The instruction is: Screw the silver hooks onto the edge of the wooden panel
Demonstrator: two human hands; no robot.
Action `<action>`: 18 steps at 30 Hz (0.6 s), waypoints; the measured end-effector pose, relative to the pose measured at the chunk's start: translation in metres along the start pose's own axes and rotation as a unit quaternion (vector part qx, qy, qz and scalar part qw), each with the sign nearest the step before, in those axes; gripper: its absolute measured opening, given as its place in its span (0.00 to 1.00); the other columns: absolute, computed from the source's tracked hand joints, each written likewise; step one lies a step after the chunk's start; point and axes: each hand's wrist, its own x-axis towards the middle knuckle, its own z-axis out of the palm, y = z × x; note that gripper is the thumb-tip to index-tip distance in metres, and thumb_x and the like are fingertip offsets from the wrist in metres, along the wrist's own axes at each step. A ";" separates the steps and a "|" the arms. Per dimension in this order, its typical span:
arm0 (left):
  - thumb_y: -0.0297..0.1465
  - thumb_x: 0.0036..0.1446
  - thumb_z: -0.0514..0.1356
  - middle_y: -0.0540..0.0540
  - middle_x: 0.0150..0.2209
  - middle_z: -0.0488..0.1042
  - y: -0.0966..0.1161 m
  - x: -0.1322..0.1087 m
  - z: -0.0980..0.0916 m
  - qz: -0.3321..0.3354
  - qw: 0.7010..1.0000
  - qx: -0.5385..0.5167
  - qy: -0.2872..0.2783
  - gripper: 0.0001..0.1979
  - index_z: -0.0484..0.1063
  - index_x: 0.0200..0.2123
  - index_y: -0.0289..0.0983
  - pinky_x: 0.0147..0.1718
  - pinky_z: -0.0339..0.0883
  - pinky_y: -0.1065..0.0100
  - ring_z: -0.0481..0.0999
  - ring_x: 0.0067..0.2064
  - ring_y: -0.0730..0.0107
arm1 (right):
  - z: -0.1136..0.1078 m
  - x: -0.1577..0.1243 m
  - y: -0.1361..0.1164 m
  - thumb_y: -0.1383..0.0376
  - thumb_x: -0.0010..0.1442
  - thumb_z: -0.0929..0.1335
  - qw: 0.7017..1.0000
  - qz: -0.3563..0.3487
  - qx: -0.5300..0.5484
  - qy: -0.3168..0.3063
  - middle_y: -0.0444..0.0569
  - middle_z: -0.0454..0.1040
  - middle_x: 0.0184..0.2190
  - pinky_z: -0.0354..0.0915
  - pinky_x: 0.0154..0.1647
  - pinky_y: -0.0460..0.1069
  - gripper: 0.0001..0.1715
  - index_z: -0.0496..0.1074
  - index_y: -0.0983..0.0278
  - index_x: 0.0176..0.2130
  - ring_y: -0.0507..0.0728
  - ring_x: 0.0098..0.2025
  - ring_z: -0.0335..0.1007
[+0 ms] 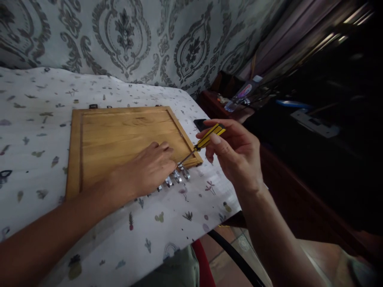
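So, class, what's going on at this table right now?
A person is working on a wooden board lying flat on a patterned tablecloth. The left hand presses down on the board's near edge, beside a row of metal hooks. The right hand holds a yellow-and-black screwdriver, its tip at the board's corner by the hooks.
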 end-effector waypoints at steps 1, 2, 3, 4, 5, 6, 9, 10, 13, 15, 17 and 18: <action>0.23 0.68 0.53 0.39 0.41 0.75 0.000 0.000 -0.001 0.001 1.000 -0.001 -0.005 0.14 0.79 0.40 0.36 0.48 0.61 0.54 0.69 0.51 0.51 | 0.000 0.001 0.000 0.52 0.56 0.79 1.000 0.003 0.002 -0.009 0.46 0.82 0.33 0.65 0.16 0.44 0.21 0.79 0.61 0.44 0.48 0.19 0.67; 0.23 0.67 0.52 0.39 0.40 0.74 0.000 0.001 -0.002 0.005 1.000 -0.002 -0.013 0.14 0.79 0.40 0.36 0.48 0.61 0.54 0.69 0.51 0.51 | 0.000 0.001 -0.001 0.53 0.56 0.79 1.000 0.005 0.004 -0.012 0.46 0.82 0.33 0.65 0.15 0.44 0.20 0.79 0.61 0.42 0.47 0.19 0.67; 0.23 0.67 0.52 0.40 0.40 0.73 0.000 0.001 -0.002 0.008 1.000 -0.003 -0.017 0.14 0.78 0.40 0.36 0.47 0.61 0.54 0.69 0.50 0.51 | 0.001 0.002 -0.001 0.53 0.55 0.80 1.000 0.004 0.006 -0.010 0.45 0.82 0.33 0.64 0.14 0.44 0.19 0.79 0.61 0.40 0.47 0.18 0.66; 0.23 0.67 0.52 0.40 0.40 0.73 0.000 0.001 -0.002 0.011 1.000 -0.004 -0.020 0.14 0.78 0.40 0.36 0.48 0.61 0.53 0.69 0.50 0.51 | 0.002 0.003 -0.001 0.53 0.53 0.81 1.000 0.003 0.005 -0.003 0.45 0.82 0.32 0.62 0.12 0.44 0.19 0.78 0.62 0.36 0.46 0.17 0.64; 0.23 0.68 0.52 0.40 0.41 0.73 -0.001 0.001 -0.001 0.010 1.000 -0.005 -0.020 0.14 0.78 0.40 0.36 0.48 0.60 0.53 0.69 0.50 0.51 | 0.004 0.004 0.000 0.53 0.51 0.82 1.000 0.000 0.003 0.006 0.44 0.82 0.32 0.59 0.10 0.43 0.20 0.76 0.62 0.33 0.46 0.16 0.63; 0.23 0.67 0.52 0.40 0.41 0.73 -0.001 0.001 0.000 0.009 1.000 -0.004 -0.016 0.14 0.78 0.40 0.36 0.48 0.60 0.53 0.69 0.51 0.51 | 0.006 0.005 0.000 0.54 0.49 0.83 1.000 -0.004 0.002 0.015 0.44 0.82 0.32 0.57 0.09 0.43 0.22 0.74 0.62 0.31 0.45 0.15 0.61; 0.23 0.67 0.53 0.41 0.40 0.73 -0.003 0.001 0.004 0.013 1.000 0.002 0.003 0.13 0.78 0.39 0.36 0.48 0.60 0.54 0.68 0.51 0.52 | 0.011 0.004 0.002 0.53 0.47 0.83 1.000 -0.006 -0.005 0.028 0.43 0.82 0.29 0.54 0.08 0.43 0.26 0.69 0.61 0.29 0.45 0.13 0.59; 0.23 0.67 0.54 0.41 0.39 0.73 -0.003 0.001 0.005 0.017 1.000 0.004 0.009 0.12 0.78 0.39 0.37 0.47 0.60 0.55 0.68 0.51 0.52 | 0.012 0.003 0.003 0.53 0.49 0.82 0.999 -0.011 -0.008 0.035 0.43 0.82 0.28 0.54 0.09 0.44 0.25 0.68 0.60 0.30 0.46 0.13 0.60; 0.22 0.66 0.55 0.42 0.39 0.73 -0.004 0.000 0.005 0.021 1.000 -0.002 0.011 0.11 0.78 0.39 0.37 0.46 0.59 0.56 0.68 0.49 0.53 | 0.011 -0.002 0.003 0.53 0.57 0.79 0.994 -0.057 -0.026 0.088 0.42 0.81 0.27 0.58 0.12 0.45 0.20 0.69 0.58 0.33 0.49 0.16 0.65; 0.21 0.65 0.55 0.42 0.37 0.72 -0.003 0.000 0.001 0.015 1.000 -0.010 -0.001 0.12 0.78 0.39 0.37 0.45 0.59 0.57 0.68 0.47 0.54 | 0.009 -0.007 0.001 0.55 0.60 0.77 0.988 -0.082 -0.041 0.122 0.43 0.82 0.29 0.57 0.13 0.46 0.16 0.70 0.57 0.34 0.48 0.16 0.64; 0.20 0.65 0.55 0.42 0.37 0.72 -0.002 0.001 -0.002 0.007 1.000 -0.018 -0.013 0.12 0.78 0.37 0.37 0.44 0.58 0.57 0.68 0.46 0.55 | 0.007 -0.010 0.000 0.56 0.62 0.77 0.986 -0.088 -0.050 0.129 0.42 0.82 0.29 0.55 0.13 0.47 0.14 0.70 0.57 0.35 0.48 0.16 0.61; 0.20 0.65 0.55 0.42 0.37 0.72 -0.001 0.001 -0.003 0.004 1.000 -0.020 -0.015 0.12 0.77 0.36 0.36 0.44 0.58 0.57 0.67 0.46 0.55 | 0.006 -0.012 0.000 0.57 0.62 0.77 0.987 -0.085 -0.050 0.125 0.42 0.82 0.29 0.55 0.13 0.47 0.14 0.71 0.57 0.35 0.48 0.16 0.61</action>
